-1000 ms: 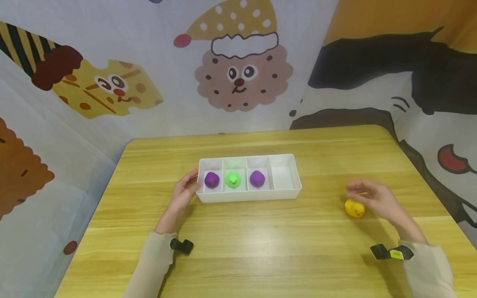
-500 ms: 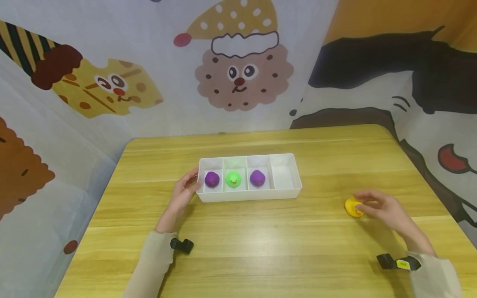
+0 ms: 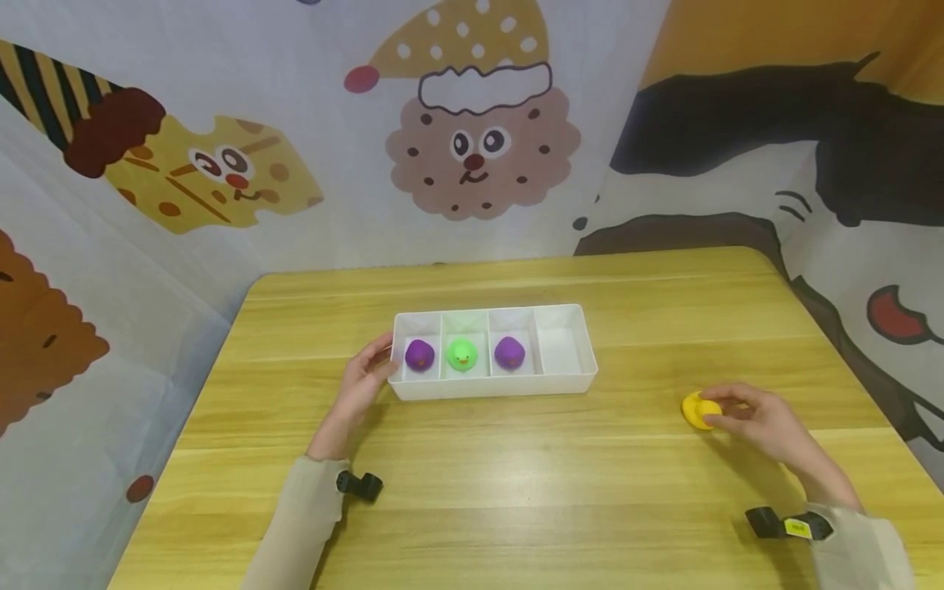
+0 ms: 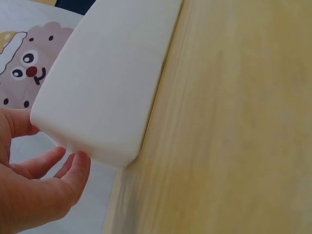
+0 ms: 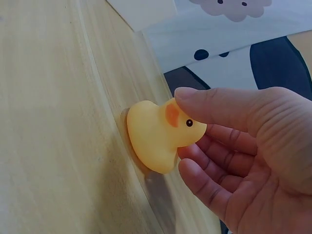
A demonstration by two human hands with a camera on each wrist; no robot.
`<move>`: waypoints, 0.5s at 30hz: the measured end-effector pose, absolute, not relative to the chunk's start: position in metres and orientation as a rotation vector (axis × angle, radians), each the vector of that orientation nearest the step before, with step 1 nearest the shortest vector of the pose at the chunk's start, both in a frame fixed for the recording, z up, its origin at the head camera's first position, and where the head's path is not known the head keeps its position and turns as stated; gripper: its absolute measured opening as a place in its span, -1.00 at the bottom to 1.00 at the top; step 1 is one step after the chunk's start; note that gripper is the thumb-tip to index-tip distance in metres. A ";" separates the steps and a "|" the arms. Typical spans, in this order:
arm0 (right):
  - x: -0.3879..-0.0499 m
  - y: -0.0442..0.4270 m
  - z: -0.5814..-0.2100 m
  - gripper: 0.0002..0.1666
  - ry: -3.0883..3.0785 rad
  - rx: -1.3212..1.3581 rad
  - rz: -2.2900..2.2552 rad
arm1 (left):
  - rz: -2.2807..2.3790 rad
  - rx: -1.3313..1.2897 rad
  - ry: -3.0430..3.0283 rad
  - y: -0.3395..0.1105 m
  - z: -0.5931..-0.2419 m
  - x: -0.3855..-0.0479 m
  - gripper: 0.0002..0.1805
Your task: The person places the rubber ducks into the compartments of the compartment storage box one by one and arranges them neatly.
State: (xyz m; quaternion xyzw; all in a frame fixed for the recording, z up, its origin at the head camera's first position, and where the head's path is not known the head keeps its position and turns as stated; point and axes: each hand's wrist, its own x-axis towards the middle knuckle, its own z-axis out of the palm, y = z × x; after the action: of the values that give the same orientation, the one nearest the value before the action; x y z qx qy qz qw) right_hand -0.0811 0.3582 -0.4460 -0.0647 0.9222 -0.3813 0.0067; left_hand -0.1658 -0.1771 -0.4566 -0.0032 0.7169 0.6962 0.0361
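My right hand (image 3: 767,422) pinches a yellow toy duck (image 3: 696,409) by its head, between thumb and fingers. In the right wrist view the duck (image 5: 153,131) has an orange beak and its base is at the tabletop. On the left, my left hand (image 3: 361,381) holds the end of a white divided box (image 3: 494,388); the left wrist view shows fingertips against its end wall. From the left, its compartments hold a purple duck (image 3: 419,356), a green duck (image 3: 462,355) and another purple duck (image 3: 510,353). The rightmost compartment (image 3: 562,348) holds nothing.
The wooden table (image 3: 516,492) carries the box near its middle, with the duck to the right. A cartoon-printed cloth (image 3: 332,229) hangs along the table's back and sides. Each wrist wears a black camera band.
My right hand has come down slightly and closed on the yellow duck's head; the duck has turned slightly. The left hand and the box have stayed put.
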 end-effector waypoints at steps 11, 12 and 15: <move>-0.085 0.361 -0.442 -0.65 2.894 -0.233 -1.192 | 2.145 -0.011 2.187 -0.177 -0.457 -0.167 -0.43; -0.085 0.361 -0.440 -0.64 2.887 -0.223 -1.190 | 2.144 -0.014 2.184 -0.177 -0.457 -0.166 -0.43; -0.086 0.362 -0.435 -0.62 2.863 -0.214 -1.196 | 2.141 -0.017 2.181 -0.177 -0.457 -0.166 -0.42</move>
State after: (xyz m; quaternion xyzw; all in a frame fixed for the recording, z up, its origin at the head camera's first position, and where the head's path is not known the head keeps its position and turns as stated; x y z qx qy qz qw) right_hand -0.0861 0.3619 -0.4351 -0.0689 0.9204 -0.3846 0.0157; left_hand -0.1664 -0.1774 -0.4566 -0.0055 0.7129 0.6999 0.0429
